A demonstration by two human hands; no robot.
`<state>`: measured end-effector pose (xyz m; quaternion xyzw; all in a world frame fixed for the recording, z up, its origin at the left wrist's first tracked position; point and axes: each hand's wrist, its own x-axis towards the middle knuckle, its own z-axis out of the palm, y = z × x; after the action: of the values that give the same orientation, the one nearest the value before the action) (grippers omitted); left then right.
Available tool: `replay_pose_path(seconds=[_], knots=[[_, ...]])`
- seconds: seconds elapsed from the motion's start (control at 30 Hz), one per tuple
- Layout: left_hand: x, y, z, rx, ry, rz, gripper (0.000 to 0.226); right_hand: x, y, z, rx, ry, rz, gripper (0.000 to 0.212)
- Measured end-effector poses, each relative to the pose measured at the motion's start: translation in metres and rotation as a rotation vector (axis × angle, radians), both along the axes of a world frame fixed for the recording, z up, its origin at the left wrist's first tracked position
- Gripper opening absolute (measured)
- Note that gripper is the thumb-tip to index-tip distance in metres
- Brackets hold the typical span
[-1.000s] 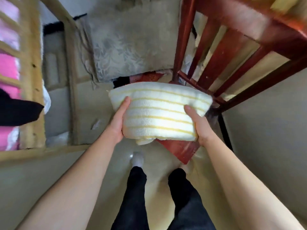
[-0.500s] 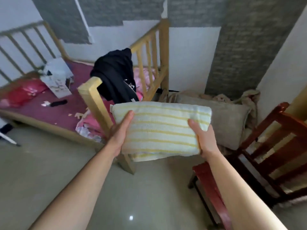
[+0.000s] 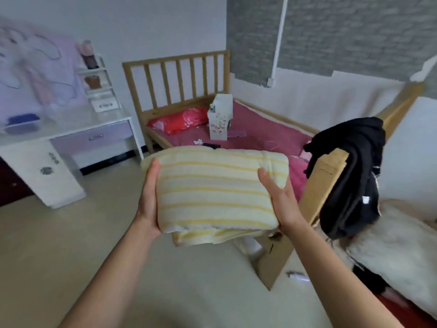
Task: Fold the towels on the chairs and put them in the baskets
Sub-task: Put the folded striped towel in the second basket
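A folded white towel with yellow stripes (image 3: 212,190) is held in the air in front of me, at chest height. My left hand (image 3: 147,204) grips its left edge, thumb on top. My right hand (image 3: 281,204) grips its right edge the same way. A loose layer of the towel hangs out at the bottom. No basket and no chair show in this view.
A wooden bed frame (image 3: 326,171) with a maroon mattress stands ahead, a black garment (image 3: 350,176) draped over its near post. A white and purple desk (image 3: 61,138) is at the left. A pale fluffy cushion (image 3: 397,252) lies low right. Beige floor (image 3: 71,245) spreads in front.
The view has swung left, away from the red chair, across the bed toward the desk. Both hands keep the same hold on the folded towel.
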<state>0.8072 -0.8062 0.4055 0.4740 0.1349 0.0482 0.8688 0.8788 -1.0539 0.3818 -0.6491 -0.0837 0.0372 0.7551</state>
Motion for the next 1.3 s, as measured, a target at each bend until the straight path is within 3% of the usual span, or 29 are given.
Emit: replay_pose_path(seconds=[0.27,0.5,0.73,0.9,1.03,1.3], knots=[[0.124,0.159,-0.003,0.015,0.049,0.253,0.061,0.19,0.205,-0.031,0.076,0.131,0.193,0.066],[0.214,0.329,0.026,0.038,0.058,0.515,0.06,0.322,0.409,-0.003,0.149,0.161,0.431,0.053],[0.255,0.511,0.013,0.169,0.132,0.708,0.063,0.397,0.615,-0.001,0.1,0.115,0.565,0.062],[0.3,0.635,-0.001,0.283,0.175,0.794,0.081,0.445,0.735,-0.009,0.064,0.083,0.55,0.081],[0.365,0.771,0.012,0.387,0.259,0.821,0.088,0.504,0.853,0.002,0.034,0.071,0.471,0.068],[0.514,0.935,-0.005,0.466,0.342,0.794,0.103,0.626,1.003,-0.009,-0.029,0.091,0.255,0.057]])
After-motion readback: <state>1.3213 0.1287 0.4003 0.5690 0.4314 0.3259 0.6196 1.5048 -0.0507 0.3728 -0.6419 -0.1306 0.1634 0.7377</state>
